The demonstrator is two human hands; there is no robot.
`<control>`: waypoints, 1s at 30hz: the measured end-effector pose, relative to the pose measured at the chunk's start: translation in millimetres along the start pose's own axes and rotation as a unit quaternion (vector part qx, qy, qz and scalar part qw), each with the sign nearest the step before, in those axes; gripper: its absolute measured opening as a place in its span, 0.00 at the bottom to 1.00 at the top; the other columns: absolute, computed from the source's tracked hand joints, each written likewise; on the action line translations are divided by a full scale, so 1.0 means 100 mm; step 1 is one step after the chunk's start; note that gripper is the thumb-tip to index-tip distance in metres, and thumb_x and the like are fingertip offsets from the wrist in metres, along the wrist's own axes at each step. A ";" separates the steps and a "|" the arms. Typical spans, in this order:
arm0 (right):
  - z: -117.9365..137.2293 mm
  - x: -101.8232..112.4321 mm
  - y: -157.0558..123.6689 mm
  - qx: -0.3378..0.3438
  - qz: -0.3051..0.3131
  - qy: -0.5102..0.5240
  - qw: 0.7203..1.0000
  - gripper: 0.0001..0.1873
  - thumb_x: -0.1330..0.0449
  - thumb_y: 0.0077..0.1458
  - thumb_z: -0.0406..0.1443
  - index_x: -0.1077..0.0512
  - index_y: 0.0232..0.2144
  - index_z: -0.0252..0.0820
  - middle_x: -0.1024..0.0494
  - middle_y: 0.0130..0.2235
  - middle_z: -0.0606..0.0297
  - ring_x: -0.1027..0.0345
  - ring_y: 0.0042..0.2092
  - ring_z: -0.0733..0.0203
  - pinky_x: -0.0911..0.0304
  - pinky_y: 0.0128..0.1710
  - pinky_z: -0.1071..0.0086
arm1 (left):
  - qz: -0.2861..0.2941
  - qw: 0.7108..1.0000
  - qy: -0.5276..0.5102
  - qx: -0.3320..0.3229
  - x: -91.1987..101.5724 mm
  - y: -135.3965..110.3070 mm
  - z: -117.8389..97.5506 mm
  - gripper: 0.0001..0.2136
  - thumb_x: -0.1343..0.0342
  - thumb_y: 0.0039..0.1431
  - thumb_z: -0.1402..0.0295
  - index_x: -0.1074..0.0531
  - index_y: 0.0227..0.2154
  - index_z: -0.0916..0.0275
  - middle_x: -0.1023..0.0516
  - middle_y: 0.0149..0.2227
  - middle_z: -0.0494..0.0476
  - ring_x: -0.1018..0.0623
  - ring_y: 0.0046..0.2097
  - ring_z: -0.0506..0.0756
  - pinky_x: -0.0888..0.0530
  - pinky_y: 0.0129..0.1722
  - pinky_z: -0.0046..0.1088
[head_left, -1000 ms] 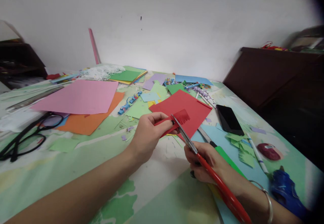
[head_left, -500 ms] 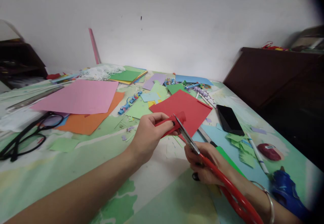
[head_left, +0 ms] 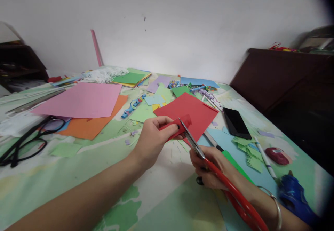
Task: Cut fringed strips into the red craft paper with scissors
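Between thumb and fingers, my left hand [head_left: 153, 138] pinches a small strip of red paper [head_left: 171, 124] above the table. My right hand [head_left: 211, 166] is wrapped round the scissors [head_left: 232, 185], which have red handles and metal blades. The blade tips meet the red strip just past my left thumb; whether they are parted around it I cannot tell clearly. Behind the strip lies a larger red sheet [head_left: 193, 105] on the table. Part of the strip blends with that sheet. My left fingertips are partly hidden behind the strip.
A black phone [head_left: 237, 123], green paper pieces [head_left: 249, 151], a dark red lump [head_left: 277, 156] and a blue glue gun [head_left: 294, 196] lie to the right. Black glasses [head_left: 28, 140], a pink sheet [head_left: 83, 100] and an orange sheet [head_left: 91, 126] lie left. A dark cabinet [head_left: 281, 78] borders the table.
Almost nothing differs. The scissor handles and my right fingers have shifted very slightly left, while the red strip stays in my left hand.
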State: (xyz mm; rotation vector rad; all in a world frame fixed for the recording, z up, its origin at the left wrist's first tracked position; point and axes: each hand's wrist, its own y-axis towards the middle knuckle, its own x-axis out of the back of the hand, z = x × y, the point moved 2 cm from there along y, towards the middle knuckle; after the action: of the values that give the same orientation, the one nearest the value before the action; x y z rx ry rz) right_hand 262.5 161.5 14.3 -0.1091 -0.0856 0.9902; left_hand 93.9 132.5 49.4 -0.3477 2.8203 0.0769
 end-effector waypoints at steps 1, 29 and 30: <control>0.02 -0.02 -0.01 0.003 -0.006 0.003 1.000 0.13 0.47 0.35 0.25 0.46 0.22 0.44 0.49 0.21 0.76 0.58 0.21 0.71 0.62 0.18 0.75 | 0.000 1.000 -0.001 -0.001 0.00 0.00 0.00 0.03 0.40 0.46 0.74 0.27 0.20 0.67 0.24 0.22 0.54 0.24 0.27 0.52 0.25 0.33 0.28; 0.09 -0.07 -0.04 -0.008 -0.019 0.020 1.000 0.13 0.47 0.37 0.25 0.48 0.22 0.44 0.50 0.22 0.76 0.59 0.22 0.70 0.63 0.19 0.74 | -0.011 1.000 0.000 0.001 0.00 0.01 0.02 0.04 0.39 0.45 0.73 0.27 0.20 0.67 0.23 0.23 0.54 0.23 0.28 0.52 0.24 0.34 0.29; 0.10 -0.08 -0.04 -0.010 -0.018 0.030 0.999 0.13 0.47 0.37 0.25 0.48 0.22 0.44 0.51 0.22 0.76 0.59 0.22 0.71 0.63 0.19 0.74 | -0.011 1.000 -0.001 0.000 0.00 0.01 0.02 0.04 0.39 0.45 0.73 0.27 0.20 0.67 0.23 0.23 0.54 0.23 0.28 0.52 0.24 0.34 0.29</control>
State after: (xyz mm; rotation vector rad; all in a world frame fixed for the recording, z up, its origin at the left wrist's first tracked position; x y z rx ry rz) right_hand 260.4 153.3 24.2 -0.1560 -0.0426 0.9500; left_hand 93.8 133.3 47.7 -0.3772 2.8145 0.0732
